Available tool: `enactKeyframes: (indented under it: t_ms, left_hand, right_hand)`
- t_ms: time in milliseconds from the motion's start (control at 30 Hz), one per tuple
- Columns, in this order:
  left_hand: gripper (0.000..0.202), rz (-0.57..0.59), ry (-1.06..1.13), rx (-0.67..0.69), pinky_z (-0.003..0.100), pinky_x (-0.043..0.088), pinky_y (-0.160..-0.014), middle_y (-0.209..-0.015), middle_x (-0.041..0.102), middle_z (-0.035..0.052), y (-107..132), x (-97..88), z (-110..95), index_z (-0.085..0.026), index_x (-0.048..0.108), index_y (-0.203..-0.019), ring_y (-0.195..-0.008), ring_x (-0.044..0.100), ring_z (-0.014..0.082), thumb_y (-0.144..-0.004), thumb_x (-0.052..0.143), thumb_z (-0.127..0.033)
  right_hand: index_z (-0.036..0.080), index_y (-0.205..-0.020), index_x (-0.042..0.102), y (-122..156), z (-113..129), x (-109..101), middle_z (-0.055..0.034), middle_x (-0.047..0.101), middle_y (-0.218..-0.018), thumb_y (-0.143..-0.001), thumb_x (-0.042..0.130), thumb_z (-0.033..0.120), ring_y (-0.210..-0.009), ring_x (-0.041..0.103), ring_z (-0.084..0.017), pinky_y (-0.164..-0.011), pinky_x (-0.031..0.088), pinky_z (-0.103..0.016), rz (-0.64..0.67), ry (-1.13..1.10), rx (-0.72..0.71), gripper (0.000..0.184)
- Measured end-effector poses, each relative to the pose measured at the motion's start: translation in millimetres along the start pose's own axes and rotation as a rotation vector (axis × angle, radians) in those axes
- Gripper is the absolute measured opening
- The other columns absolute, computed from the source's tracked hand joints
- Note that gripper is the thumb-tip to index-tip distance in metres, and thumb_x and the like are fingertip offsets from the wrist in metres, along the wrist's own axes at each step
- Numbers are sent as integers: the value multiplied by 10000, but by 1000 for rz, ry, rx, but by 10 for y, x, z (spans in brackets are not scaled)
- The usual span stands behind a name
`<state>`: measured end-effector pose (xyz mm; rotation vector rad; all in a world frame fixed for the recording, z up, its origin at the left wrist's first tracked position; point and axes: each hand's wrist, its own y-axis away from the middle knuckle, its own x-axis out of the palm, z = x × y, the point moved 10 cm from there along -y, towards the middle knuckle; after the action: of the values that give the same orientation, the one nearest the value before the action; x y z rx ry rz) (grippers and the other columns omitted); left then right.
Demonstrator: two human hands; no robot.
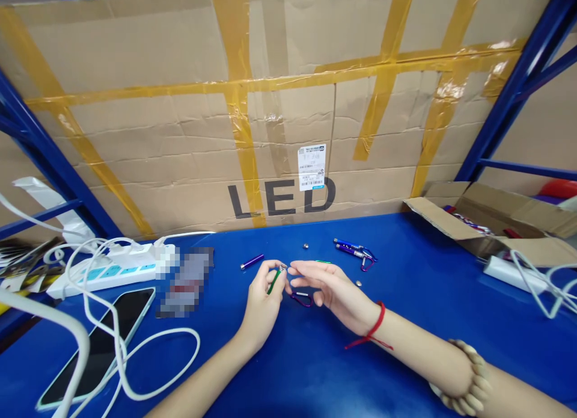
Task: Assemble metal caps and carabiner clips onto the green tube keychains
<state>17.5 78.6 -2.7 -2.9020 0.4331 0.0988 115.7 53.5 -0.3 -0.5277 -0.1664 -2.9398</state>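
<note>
My left hand (pixel 265 304) is closed around a slim green metal tube (pixel 273 283) with a silver end, which points up and away from me. Just to its right, my right hand (pixel 333 285) has its fingers stretched out and apart, with nothing visible in them. A purple carabiner (pixel 301 299) lies on the table below the gap between both hands. Beyond the left hand rests a purple tube (pixel 252 261) with a silver end. Behind the right hand are blue and purple keychain flashlights (pixel 351 248) with carabiners. Small silver pieces (pixel 305 246) lie on the table. A green item (pixel 323 262) is mostly hidden behind the right fingers.
On the left of the blue table (pixel 288 376) are a power strip (pixel 117 270), a phone (pixel 97 346) and looping white cables (pixel 193 340). An open cardboard box (pixel 442 219) stands at the back right, near a white adapter (pixel 514 275). A large taped carton (pixel 189 153) walls off the back.
</note>
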Motion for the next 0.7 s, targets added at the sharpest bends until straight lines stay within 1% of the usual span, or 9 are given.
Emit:
enactKeyframes:
  t_ms: [67,167,267,367,467,600,700]
  left_hand:
    - [212,7,3,-10,173,315,-471,-608,503,-38,6,13,4,-175,443,-915,-543,466,86,-814,491,-355]
    - [167,40,-41,10,193,367,-524,-640,539,-30,40,67,-55,-180,453,-893,-598,505,109,-777,504,-289]
    - [142,76,-107,70,216,414,-596,-688,587,-17,81,122,-146,-179,472,-884,-662,548,131,-747,487,-210]
    - [169,105,-115,86,218,432,-615,-701,609,-20,106,153,-171,-180,473,-890,-651,565,127,-722,472,-165]
    - [176,92,-137,103,211,424,-607,-680,603,-28,110,139,-184,-181,476,-885,-642,556,121,-713,461,-151]
    - [169,63,-177,123,207,407,-612,-696,596,-22,107,118,-198,-180,479,-879,-688,543,126,-714,453,-153]
    - [157,64,-187,132,208,398,-619,-702,590,-16,108,119,-206,-177,478,-884,-712,535,131,-728,459,-171]
  right_hand:
    - [194,-923,694,36,-68,55,-83,656,-1024,-700,677,324,-916,631,-186,-361,342,-90,25,-18,39,259]
    - [187,-920,700,77,-101,137,-92,670,-991,-701,677,331,-958,620,-207,-353,334,-83,70,-1,51,263]
    - [178,-876,711,99,-113,192,-95,673,-982,-686,689,333,-960,620,-216,-352,342,-79,102,11,63,246]
    - [175,-873,714,105,-129,199,-97,674,-977,-673,698,319,-939,628,-223,-347,350,-83,99,3,78,248]
    - [183,-895,714,102,-139,195,-94,681,-947,-662,707,301,-931,630,-227,-343,358,-87,94,2,76,261]
    - [189,-896,716,101,-149,200,-87,687,-921,-672,706,287,-931,631,-220,-342,367,-81,101,-1,76,245]
    - [198,-887,718,106,-148,207,-79,688,-928,-674,706,282,-929,632,-211,-342,367,-76,106,-4,78,230]
